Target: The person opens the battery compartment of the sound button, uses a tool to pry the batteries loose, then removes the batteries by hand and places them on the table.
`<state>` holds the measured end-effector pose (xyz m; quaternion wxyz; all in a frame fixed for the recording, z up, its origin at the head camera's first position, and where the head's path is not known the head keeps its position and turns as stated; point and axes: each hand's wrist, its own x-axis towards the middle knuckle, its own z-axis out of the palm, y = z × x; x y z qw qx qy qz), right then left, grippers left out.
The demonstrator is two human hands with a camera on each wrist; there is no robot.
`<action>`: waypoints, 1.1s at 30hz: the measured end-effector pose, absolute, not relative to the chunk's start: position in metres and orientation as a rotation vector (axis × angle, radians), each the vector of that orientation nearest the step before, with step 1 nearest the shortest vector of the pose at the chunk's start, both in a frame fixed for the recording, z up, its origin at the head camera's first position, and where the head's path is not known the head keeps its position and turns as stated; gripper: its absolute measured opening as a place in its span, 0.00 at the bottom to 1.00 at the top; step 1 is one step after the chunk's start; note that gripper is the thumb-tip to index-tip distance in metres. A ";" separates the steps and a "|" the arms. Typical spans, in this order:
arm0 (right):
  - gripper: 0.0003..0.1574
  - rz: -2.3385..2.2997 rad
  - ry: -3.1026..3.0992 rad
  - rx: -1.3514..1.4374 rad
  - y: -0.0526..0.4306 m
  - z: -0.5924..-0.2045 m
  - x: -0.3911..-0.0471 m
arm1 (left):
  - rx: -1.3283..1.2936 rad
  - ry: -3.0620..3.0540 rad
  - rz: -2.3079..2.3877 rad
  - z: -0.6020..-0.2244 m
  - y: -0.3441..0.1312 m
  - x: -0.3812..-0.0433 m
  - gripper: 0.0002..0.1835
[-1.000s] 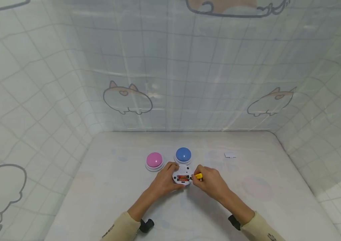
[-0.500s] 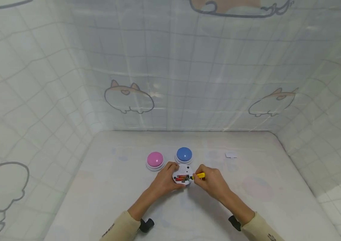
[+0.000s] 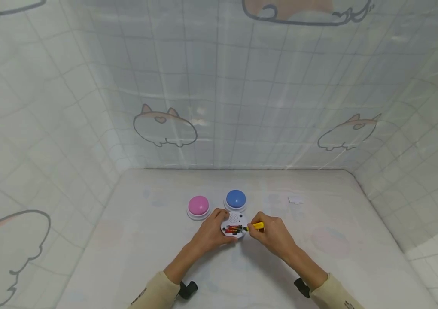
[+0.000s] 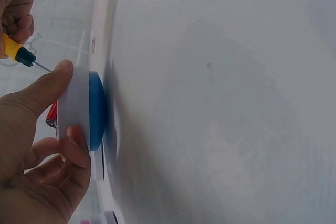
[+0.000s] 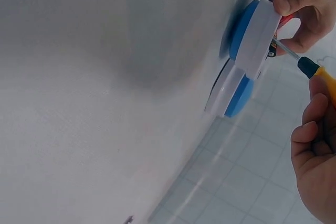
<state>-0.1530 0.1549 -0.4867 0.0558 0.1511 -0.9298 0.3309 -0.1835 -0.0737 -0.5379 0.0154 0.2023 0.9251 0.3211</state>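
Observation:
An upturned round push button (image 3: 233,218), white underside up, lies in the middle of the table in the head view. Its battery bay is uncovered and holds red-and-black batteries (image 3: 232,230), at least one sitting askew. My left hand (image 3: 212,231) grips the button's rim from the left, thumb and fingers on opposite sides. In the left wrist view the blue dome (image 4: 96,111) faces down against the table. My right hand (image 3: 274,234) holds a screwdriver (image 3: 258,225) by its yellow handle. Its metal shaft (image 5: 287,51) reaches the bay; the tip is hidden among the batteries.
Just behind stands a blue push button (image 3: 236,198), dome up, with a pink push button (image 3: 198,206) to its left. A small white flat piece (image 3: 295,200) lies at the back right. Patterned curtain-like walls (image 3: 219,107) enclose the table's back and sides.
The screwdriver handle has shifted slightly right. The batteries lay side by side in the bay before and now sit askew. My left hand keeps its grip on the button.

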 end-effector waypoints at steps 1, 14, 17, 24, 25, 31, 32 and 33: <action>0.09 1.024 -2.823 0.447 0.156 -0.486 -0.152 | 0.629 2.877 0.998 -0.538 -0.074 -0.184 0.40; 0.07 1.180 -2.749 0.382 0.202 -0.482 -0.153 | 0.640 2.888 1.011 -0.539 -0.074 -0.184 0.40; 0.08 1.170 -2.759 0.355 0.213 -0.485 -0.153 | 0.636 2.876 1.022 -0.540 -0.074 -0.184 0.39; 0.15 1.118 -2.872 0.270 0.226 -0.493 -0.153 | 0.623 2.877 1.009 -0.540 -0.074 -0.185 0.39; 0.16 1.116 -2.895 0.252 0.227 -0.494 -0.153 | 0.624 2.877 1.008 -0.540 -0.074 -0.185 0.39; 0.18 1.131 -2.965 0.197 0.232 -0.501 -0.152 | 0.639 2.876 1.010 -0.539 -0.073 -0.185 0.39; 0.18 1.135 -2.966 0.197 0.233 -0.502 -0.152 | 0.637 2.872 1.014 -0.539 -0.073 -0.184 0.39; 0.18 1.138 -2.963 0.201 0.234 -0.504 -0.152 | 0.635 2.869 1.018 -0.538 -0.073 -0.184 0.39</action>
